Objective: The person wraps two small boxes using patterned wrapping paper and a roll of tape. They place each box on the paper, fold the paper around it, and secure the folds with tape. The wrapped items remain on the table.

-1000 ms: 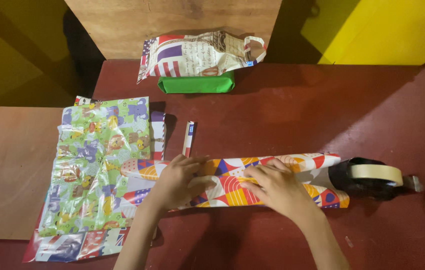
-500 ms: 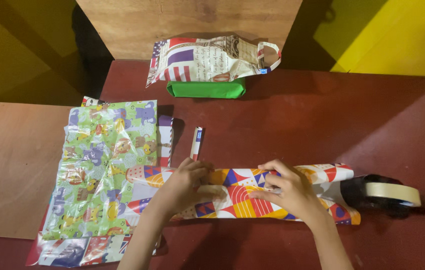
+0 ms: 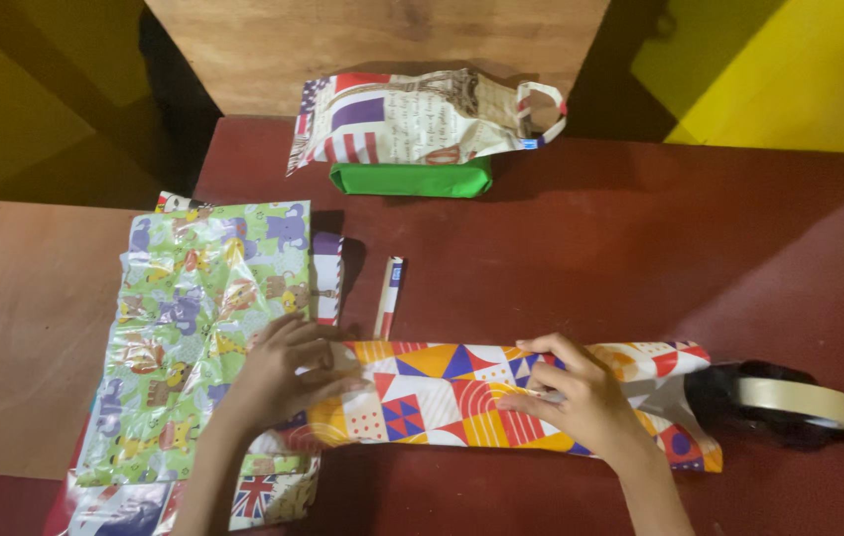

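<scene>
A long parcel in wrapping paper with orange, red, blue and white geometric shapes (image 3: 452, 392) lies across the dark red table (image 3: 581, 258). My left hand (image 3: 278, 375) presses flat on its left end, fingers spread. Over the parcel's middle, my right hand (image 3: 571, 395) rests with its fingertips pinching the paper's top fold. A black tape dispenser with a cream tape roll (image 3: 789, 402) sits at the parcel's right end.
A green sheet with cartoon animals (image 3: 194, 328) lies to the left over flag-print paper (image 3: 263, 496). Two narrow paper strips (image 3: 387, 298) lie above the parcel. At the back stands a green wrapped box (image 3: 412, 179) with a printed paper bag (image 3: 422, 114) on top.
My left hand has slid left along the parcel to its end. The paper now lies smoother and flatter over the parcel. My right hand stayed near the middle.
</scene>
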